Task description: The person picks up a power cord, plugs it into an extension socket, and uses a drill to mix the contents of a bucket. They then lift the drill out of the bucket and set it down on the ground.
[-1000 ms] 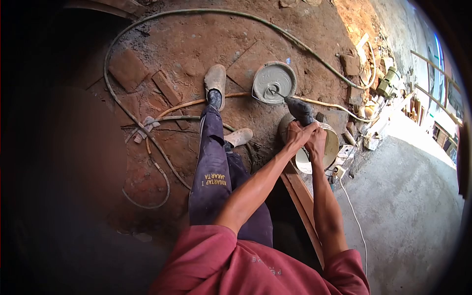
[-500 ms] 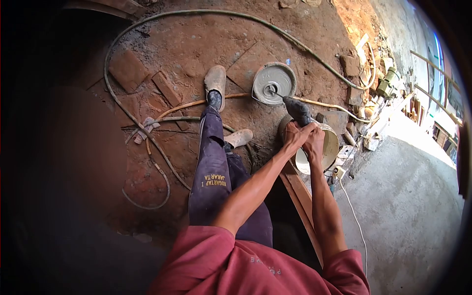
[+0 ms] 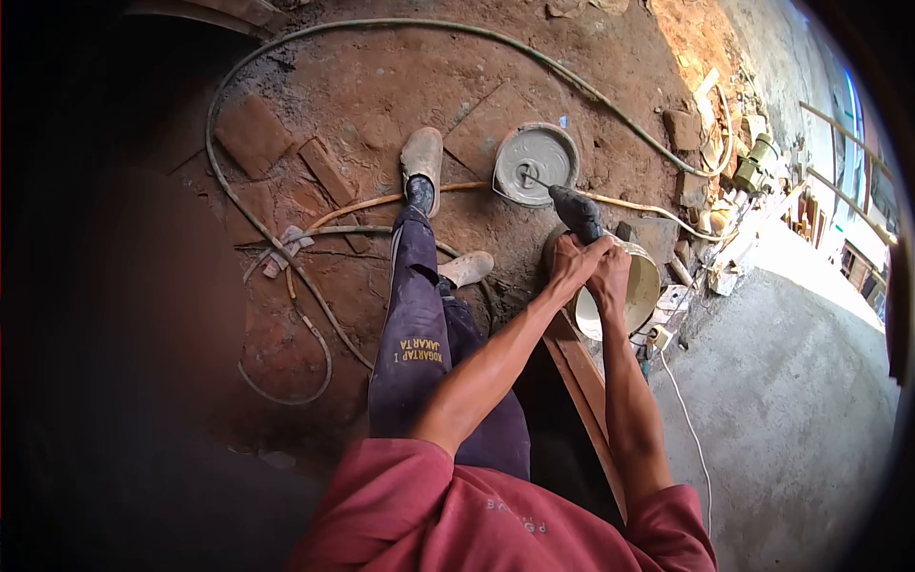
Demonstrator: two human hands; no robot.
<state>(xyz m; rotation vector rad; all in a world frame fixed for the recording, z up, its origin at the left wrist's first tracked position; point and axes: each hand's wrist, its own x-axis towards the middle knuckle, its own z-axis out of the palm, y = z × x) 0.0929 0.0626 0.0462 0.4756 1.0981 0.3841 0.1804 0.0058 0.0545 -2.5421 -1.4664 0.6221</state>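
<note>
A dark power drill (image 3: 576,212) is gripped by both of my hands, its thin shaft reaching into a round bucket (image 3: 499,153) of wet grey mix (image 3: 539,151). Wrapped round the drill's rear is my left hand (image 3: 575,259); my right hand (image 3: 608,276) is closed beside it on the same tool. The fingers overlap, and part of the grip is hidden. The shaft's lower end is sunk in the mix, which shows ripples round it. Just beyond my hands a white bucket (image 3: 644,288) lies close to the drill.
A long hose (image 3: 419,21) loops over the dirt floor, and an orange cable (image 3: 629,203) passes by the mix bucket. Bricks (image 3: 326,172) lie at left. A wooden beam (image 3: 583,386) runs beside my legs. A white cord (image 3: 688,419) crosses the grey concrete at right; a green motor (image 3: 756,164) stands upper right.
The drill's shaft now shows clearly above the mix, and the swirl in the bucket looks flatter. Both hands keep hold of the drill. The view has shifted slightly.
</note>
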